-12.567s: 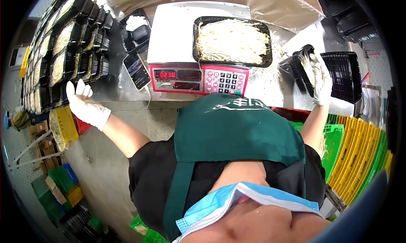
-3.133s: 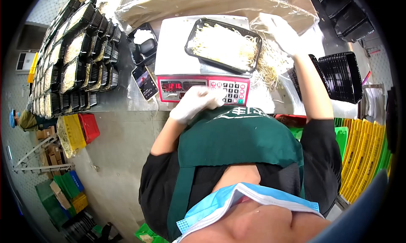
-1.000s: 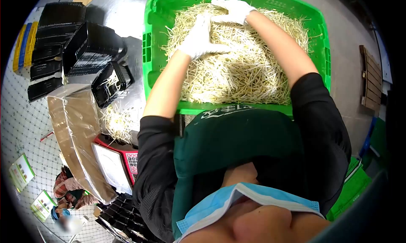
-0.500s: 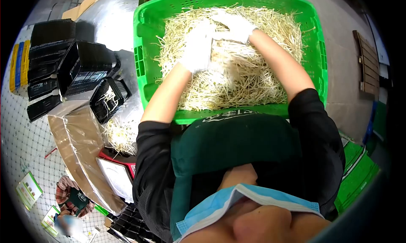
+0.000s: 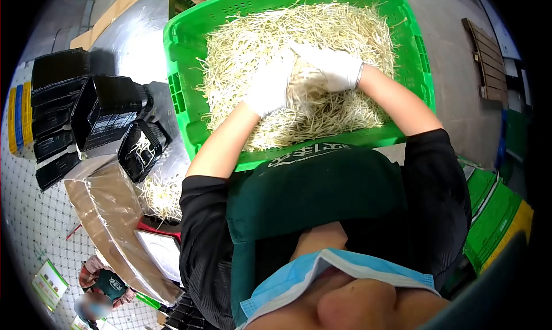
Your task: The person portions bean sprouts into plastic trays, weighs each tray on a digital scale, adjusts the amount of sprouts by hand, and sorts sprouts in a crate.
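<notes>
A wide green crate (image 5: 179, 94) holds a thick bed of pale bean sprouts (image 5: 339, 25). Both my hands wear white gloves and work in the middle of it. My left hand (image 5: 271, 84) is curled at the left side of a clump of sprouts (image 5: 306, 88), its fingers washed out by glare. From the right, my right hand (image 5: 336, 66) closes over the same clump, fingers pointing left. The clump between the palms is smeared by motion.
Stacks of black plastic trays (image 5: 106, 108) stand on the metal table left of the crate. One black tray (image 5: 141, 149) holds a few sprouts, with loose sprouts (image 5: 162, 198) beside it. Nearby are a plastic-covered box (image 5: 115, 215) and a scale (image 5: 161, 250). Another person (image 5: 106, 284) is at lower left.
My right hand has shifted right and down, and the hands now bracket the clump more closely from both sides. The whole view has moved slightly, putting the crate further left.
</notes>
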The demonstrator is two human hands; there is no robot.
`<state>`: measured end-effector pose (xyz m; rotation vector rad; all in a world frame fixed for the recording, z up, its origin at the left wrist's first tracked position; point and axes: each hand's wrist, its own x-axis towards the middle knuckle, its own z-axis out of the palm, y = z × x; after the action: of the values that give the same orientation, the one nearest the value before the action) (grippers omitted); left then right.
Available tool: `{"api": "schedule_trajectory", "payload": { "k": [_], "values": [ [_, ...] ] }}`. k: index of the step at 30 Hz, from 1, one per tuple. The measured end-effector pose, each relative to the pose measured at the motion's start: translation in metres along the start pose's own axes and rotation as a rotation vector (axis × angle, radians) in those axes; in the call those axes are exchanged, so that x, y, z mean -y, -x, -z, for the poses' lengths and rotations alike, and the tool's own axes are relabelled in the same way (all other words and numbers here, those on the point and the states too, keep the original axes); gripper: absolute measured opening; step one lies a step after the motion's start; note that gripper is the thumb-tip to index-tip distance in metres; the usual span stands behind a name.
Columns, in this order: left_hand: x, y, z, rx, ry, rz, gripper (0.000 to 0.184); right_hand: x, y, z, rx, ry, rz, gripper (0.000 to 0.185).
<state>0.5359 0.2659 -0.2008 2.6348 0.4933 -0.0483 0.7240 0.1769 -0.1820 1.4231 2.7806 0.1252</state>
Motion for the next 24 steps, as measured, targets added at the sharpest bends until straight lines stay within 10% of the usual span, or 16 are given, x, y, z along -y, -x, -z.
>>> {"api": "schedule_trajectory", "payload": {
  "k": [1, 2, 6, 9, 13, 17, 19, 22, 24],
  "values": [
    [-0.012, -0.007, 0.017, 0.228, 0.148, 0.19, 0.07, -0.006, -0.001, 0.02, 0.188, -0.35, -0.239, 0.077],
    [0.002, -0.001, 0.003, 0.017, 0.176, 0.093, 0.064, -0.008, -0.001, 0.03, 0.375, -0.702, -0.477, 0.094],
    [0.002, 0.027, 0.04, -0.096, 0.171, 0.009, 0.067, -0.04, 0.044, 0.022, 0.151, -0.698, -0.335, 0.093],
    [0.042, 0.033, 0.032, 0.052, 0.057, 0.165, 0.092, -0.081, 0.057, 0.001, 0.123, -1.179, -0.742, 0.107],
    [0.046, 0.03, 0.001, 0.013, -0.258, 0.215, 0.112, -0.118, 0.023, -0.045, 0.234, -0.829, -1.282, 0.114],
    [0.056, 0.021, -0.004, 0.077, 0.073, 0.254, 0.1, -0.115, 0.006, -0.089, 0.329, -0.467, -1.182, 0.059],
    [0.044, 0.03, 0.009, 0.005, 0.157, 0.317, 0.091, -0.122, 0.02, -0.049, 0.273, -0.846, -1.091, 0.047],
    [0.018, 0.033, 0.028, -0.13, 1.478, 0.323, 0.092, -0.08, 0.024, 0.012, 0.038, -1.017, -0.75, 0.06],
    [0.018, 0.031, 0.031, 0.087, 0.279, 0.554, 0.115, -0.031, 0.007, 0.034, 0.176, -0.751, -0.708, 0.084]
  ]
}}
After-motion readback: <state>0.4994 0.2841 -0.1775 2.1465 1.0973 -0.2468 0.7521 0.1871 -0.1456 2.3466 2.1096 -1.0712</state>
